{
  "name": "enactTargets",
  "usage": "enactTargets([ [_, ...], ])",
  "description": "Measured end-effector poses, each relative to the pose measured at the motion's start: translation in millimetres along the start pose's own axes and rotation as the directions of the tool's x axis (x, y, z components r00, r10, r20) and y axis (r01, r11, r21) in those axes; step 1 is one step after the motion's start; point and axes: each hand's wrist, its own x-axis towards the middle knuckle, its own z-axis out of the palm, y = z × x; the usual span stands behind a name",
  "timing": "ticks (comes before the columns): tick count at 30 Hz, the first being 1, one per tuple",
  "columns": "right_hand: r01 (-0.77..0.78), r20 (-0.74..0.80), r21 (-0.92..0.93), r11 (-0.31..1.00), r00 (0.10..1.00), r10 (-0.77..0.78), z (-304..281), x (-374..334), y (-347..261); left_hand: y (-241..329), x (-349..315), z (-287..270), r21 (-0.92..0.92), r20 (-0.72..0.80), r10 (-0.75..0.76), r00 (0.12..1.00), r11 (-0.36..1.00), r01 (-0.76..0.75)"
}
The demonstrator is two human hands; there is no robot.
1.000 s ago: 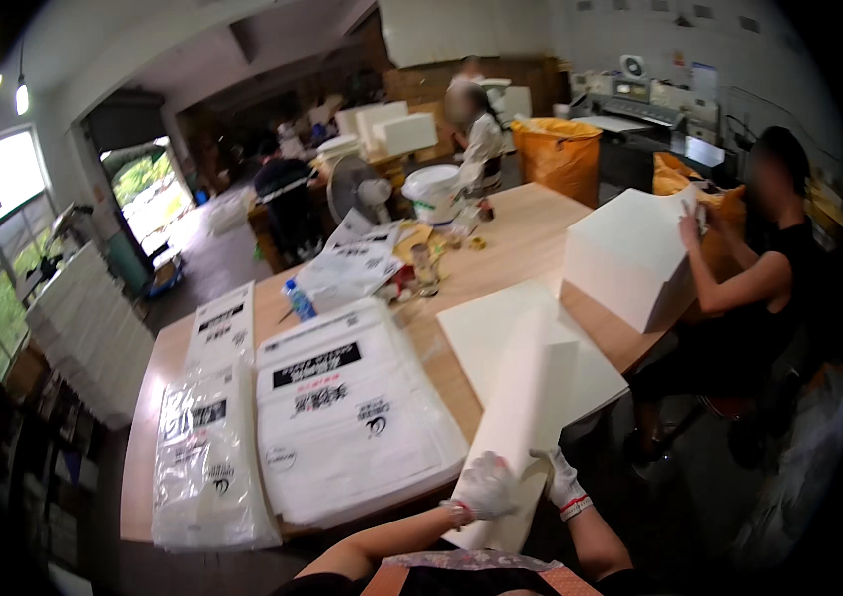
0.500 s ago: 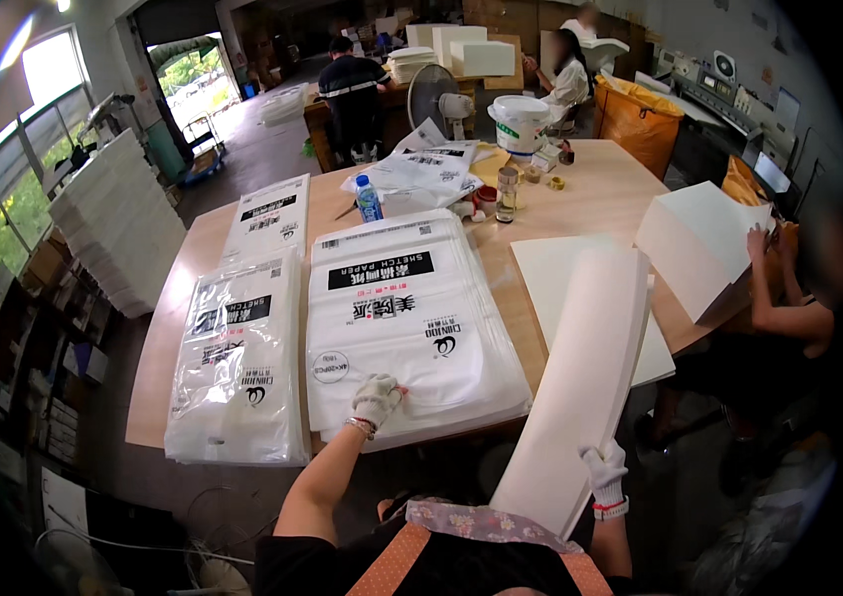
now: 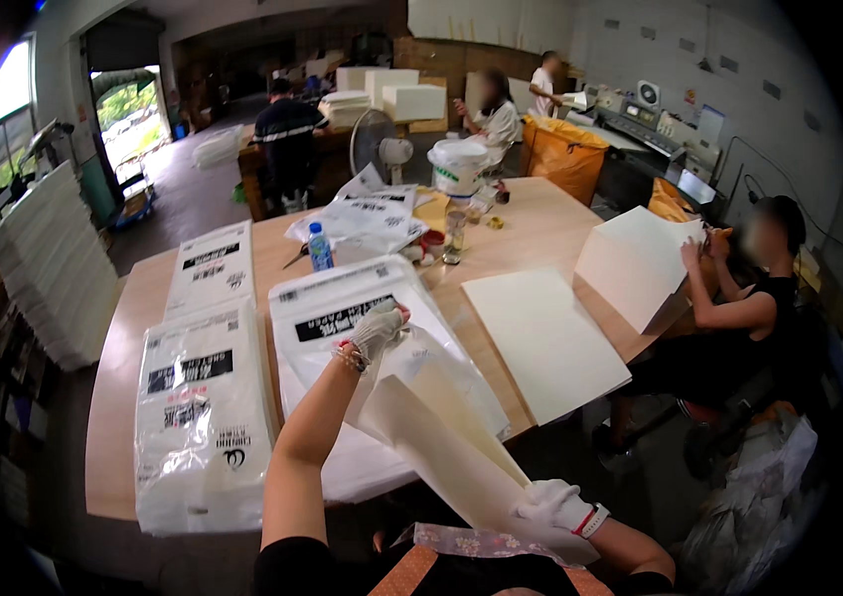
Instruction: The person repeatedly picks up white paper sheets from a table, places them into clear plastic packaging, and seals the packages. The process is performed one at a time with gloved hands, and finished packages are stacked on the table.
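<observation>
My left hand (image 3: 380,330), in a white knitted glove, is closed on the lifted edge of a clear printed plastic bag (image 3: 330,316) on top of a bag stack. My gloved right hand (image 3: 552,504) grips the near end of a curled sheaf of white drawing paper (image 3: 466,475). The sheaf slants from my lap to the bag, and its far end lies beneath the raised film. How deep it sits inside is hard to tell through the plastic. Just right of the bags lies a flat stack of white paper (image 3: 540,338).
Filled paper packs (image 3: 205,397) lie at the table's left. Behind the bags stand a water bottle (image 3: 320,248), tape rolls (image 3: 431,243), a glass jar (image 3: 454,238) and a white bucket (image 3: 459,169). A seated co-worker (image 3: 754,308) at the right handles a large white sheet (image 3: 630,263).
My left hand has moved away from me, raising the bag's edge. My right hand has swung the paper sheaf leftward, from over the flat stack to the bag's mouth.
</observation>
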Motion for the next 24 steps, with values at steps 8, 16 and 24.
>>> enactTargets([
  [8,-0.290,-0.092,-0.172,0.942,0.956,0.277,-48.6,94.4,-28.7,-0.9,-125.9,156.2,0.769,0.457,-0.030,0.889,0.516,-0.377],
  [16,-0.057,-0.817,0.261,0.964,0.519,0.252,3.2,241.4,120.6,-84.9,-111.3,101.8,0.795,0.303,0.367,0.879,0.412,-0.446],
  [24,-0.340,-0.376,0.130,0.931,0.852,0.364,-72.8,310.3,111.9,-146.8,-119.9,-10.4,0.985,-0.155,0.696,0.701,0.166,0.053],
])
